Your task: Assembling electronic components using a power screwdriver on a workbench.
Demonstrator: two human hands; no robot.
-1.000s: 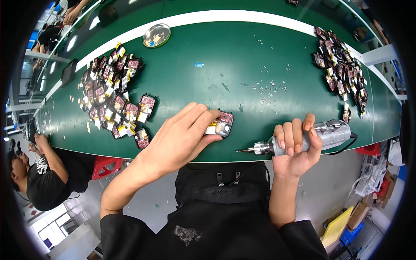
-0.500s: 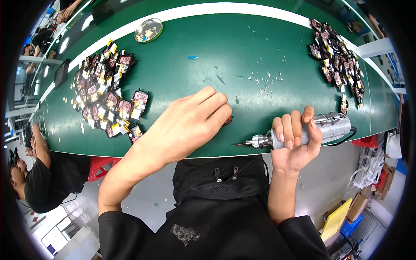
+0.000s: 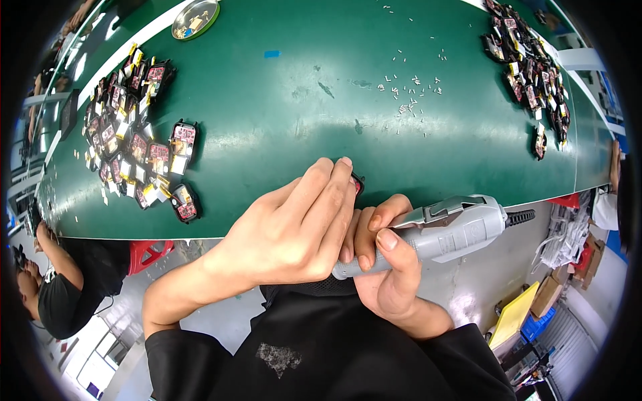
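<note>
My right hand [image 3: 391, 271] is wrapped around a grey electric screwdriver [image 3: 461, 232] lying nearly level, its cord end to the right. The tool's front end and bit are hidden behind my left hand [image 3: 291, 230]. With bent fingers, the left hand grips a small black-cased device [image 3: 360, 185] at the table's near edge. Only a corner of that device, with a bit of red board, shows past the fingertips. My two hands meet, the right fingers close against the left palm side.
On the green table [image 3: 267, 134], a pile of open devices with red circuit boards [image 3: 137, 144] lies left, another pile [image 3: 535, 80] far right. Small screws [image 3: 409, 90] are scattered beyond my hands. A round dish [image 3: 212, 15] and blue strip [image 3: 271, 54] lie farther back. Another person [image 3: 80, 274] sits left.
My right hand has brought the screwdriver leftward to my left hand, and its bit has gone out of sight. The view has shifted, with the table's contents sitting higher on the left.
</note>
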